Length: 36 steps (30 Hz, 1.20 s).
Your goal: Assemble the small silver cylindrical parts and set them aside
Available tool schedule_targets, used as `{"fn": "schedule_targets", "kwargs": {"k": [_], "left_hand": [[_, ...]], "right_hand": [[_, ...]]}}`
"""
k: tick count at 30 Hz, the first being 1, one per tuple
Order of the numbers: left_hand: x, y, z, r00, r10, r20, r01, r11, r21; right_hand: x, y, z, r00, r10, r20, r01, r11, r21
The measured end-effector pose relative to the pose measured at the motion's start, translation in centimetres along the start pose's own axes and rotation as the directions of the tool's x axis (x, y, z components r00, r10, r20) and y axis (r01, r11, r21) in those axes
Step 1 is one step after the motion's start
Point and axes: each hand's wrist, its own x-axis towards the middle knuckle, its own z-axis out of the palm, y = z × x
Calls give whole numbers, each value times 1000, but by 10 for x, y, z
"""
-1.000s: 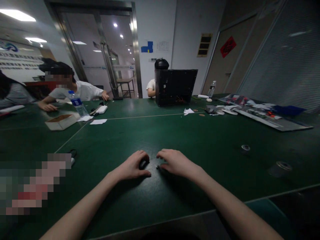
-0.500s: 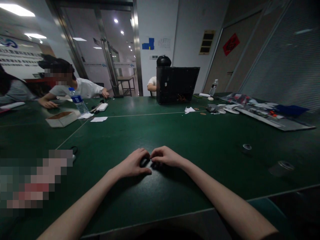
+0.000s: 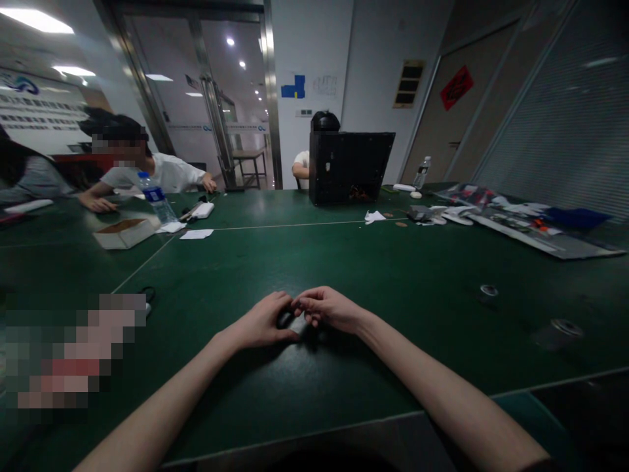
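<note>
Left hand [image 3: 263,321] cupped over a small black object [image 3: 284,320], right hand [image 3: 328,309] curled against it, grasp unclear; open cardboard box [image 3: 126,234] near the far left of the desk [image 3: 393,341].

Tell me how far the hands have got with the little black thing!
Done: nothing looks finished yet, because the black thing shows no clear change in what can be seen of it. In hand: the left hand curls over it, and the right hand reaches in with its fingertips beside it. Left: I can't tell, since the fingers hide most of it.
</note>
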Motion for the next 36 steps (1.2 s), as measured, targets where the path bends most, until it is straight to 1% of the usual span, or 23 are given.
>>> {"fn": "schedule_targets", "kwargs": {"k": [5, 14, 19, 23, 28, 32, 36], "left_hand": [[0, 2, -1, 1000, -4, 9, 4, 1000, -4], [-1, 3, -2, 999, -41, 21, 41, 999, -1], [0, -1, 1, 1000, -10, -4, 10, 1000, -3], [0, -4, 4, 1000, -16, -10, 16, 1000, -8], [0, -4, 3, 999, -34, 4, 34, 999, -21], [-1, -4, 3, 1000, -22, 4, 22, 1000, -15], [-1, -3, 2, 1000, -30, 10, 30, 999, -29]], "right_hand": [[-1, -3, 3, 1000, 13, 2, -14, 1000, 20], [0, 0, 1, 999, 17, 29, -18, 999, 32], [-1, -1, 2, 1000, 11, 29, -12, 999, 46], [-2, -2, 3, 1000, 16, 15, -17, 999, 47], [-3, -4, 5, 1000, 6, 2, -6, 999, 32], [-2, -2, 4, 1000, -7, -15, 7, 1000, 9], [-2, -1, 2, 1000, -15, 2, 15, 999, -31]]}}
